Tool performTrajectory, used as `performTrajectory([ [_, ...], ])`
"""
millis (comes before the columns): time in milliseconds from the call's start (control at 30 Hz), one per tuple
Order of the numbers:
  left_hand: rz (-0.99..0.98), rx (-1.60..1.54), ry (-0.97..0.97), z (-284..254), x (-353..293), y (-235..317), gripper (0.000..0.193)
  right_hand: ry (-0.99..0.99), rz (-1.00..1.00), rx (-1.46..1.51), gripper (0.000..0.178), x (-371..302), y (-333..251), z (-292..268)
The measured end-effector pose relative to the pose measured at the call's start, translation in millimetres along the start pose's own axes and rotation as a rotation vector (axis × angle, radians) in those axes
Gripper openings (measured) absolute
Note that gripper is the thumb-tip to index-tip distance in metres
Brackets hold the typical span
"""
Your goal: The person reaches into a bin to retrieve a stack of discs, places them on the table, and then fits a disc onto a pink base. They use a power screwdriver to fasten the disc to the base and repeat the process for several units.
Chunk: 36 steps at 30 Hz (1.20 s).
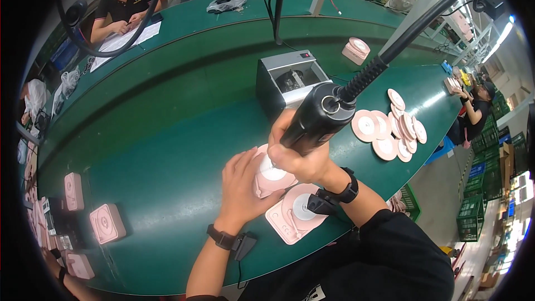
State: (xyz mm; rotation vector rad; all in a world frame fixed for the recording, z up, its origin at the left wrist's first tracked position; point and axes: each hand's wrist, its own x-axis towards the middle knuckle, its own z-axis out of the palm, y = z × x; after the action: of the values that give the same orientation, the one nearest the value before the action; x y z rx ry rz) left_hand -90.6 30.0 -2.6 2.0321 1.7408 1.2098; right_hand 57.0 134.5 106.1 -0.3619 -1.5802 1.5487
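My right hand (306,164) is wrapped round a black electric screwdriver (320,114), whose thick cord rises to the upper right. The screwdriver points down at a pink casing (261,187) with a pale round disc on top; its tip is hidden behind my right hand. Against the casing's left and near sides rests my left hand (238,187), fingers along one side and thumb at another, holding it on the table. A second pink casing (281,227) with a white disc lies close by, just under my right wrist. Both wrists wear black bands.
Beyond my hands stands a grey-black screw feeder box (267,86). Several pink discs (384,147) are heaped to the right. More pink casings (106,224) sit at the left, another (355,51) behind the feeder. A black cable loop hangs at upper left. Co-workers sit across and at right.
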Motion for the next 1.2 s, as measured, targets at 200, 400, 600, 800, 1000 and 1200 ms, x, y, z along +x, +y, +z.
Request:
performTrajectory([
  [200, 0.0, 0.002, -0.004, 0.1, -0.8, -1.7, 0.086, -0.008, 0.015, -0.041, 0.02, 1.6, 2.4, 1.1],
  [400, -0.006, 0.007, -0.018, -2.1, 1.0, 0.5, 0.088, -0.03, -0.026, -0.085, 0.019, 1.7, 7.6, -0.7],
  [600, -0.013, 0.028, -0.06, -4.8, 5.1, 6.8, 0.095, -0.041, -0.02, -0.114, 0.019, -1.6, 8.3, -5.4],
  [800, 0.023, 0.181, -0.106, -29.5, 6.7, -7.3, 0.092, 0.122, -0.209, 0.026, 0.021, -8.8, -3.1, -7.9],
  [1000, -0.18, 0.468, 0.486, -37.2, 9.2, -34.3, 0.062, 0.263, -0.388, -0.251, 0.02, 13.1, -37.3, -65.2],
  [1200, -0.096, 0.142, 0.022, 1.1, -12.3, 64.6, 0.059, 0.282, -0.27, -0.278, 0.022, 22.3, -24.0, -90.6],
])
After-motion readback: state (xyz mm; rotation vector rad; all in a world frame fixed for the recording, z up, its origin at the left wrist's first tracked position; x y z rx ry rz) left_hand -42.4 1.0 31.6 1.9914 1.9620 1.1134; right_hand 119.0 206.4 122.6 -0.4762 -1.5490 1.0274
